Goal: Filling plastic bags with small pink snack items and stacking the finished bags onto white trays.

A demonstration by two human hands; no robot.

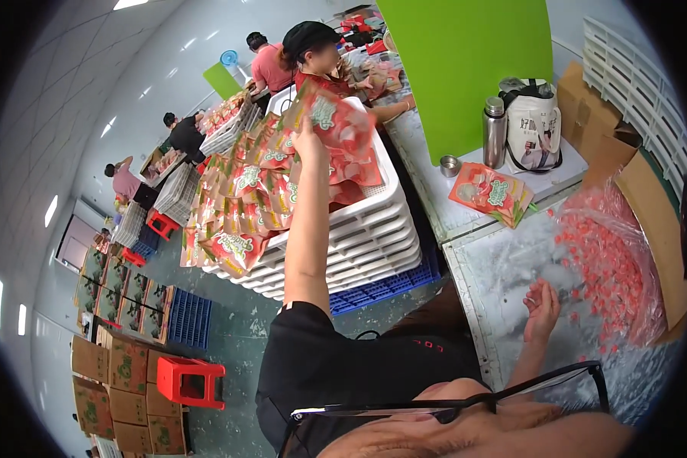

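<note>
Fingers (pixel 307 131) of our left hand (pixel 310 143) pinch a red snack pouch (pixel 334 122), held up over the heaped pouches (pixel 244 206) in the white stacked trays (pixel 362 237). Right hand (pixel 543 307) rests on the metal worktop (pixel 504 267), fingers loosely curled, empty, beside a clear bag of small red candies (pixel 611 267). Spare pouches (pixel 492 192), steel flask (pixel 495 131) and printed tote (pixel 533 130) lie farther back. Risk, as we judge it: heap is high w/ pouches overhanging the rim, so a careless drop could slide some off to the floor.

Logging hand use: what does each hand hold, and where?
Left hand grips a red printed plastic pouch at its lower edge; right hand holds nothing.
</note>
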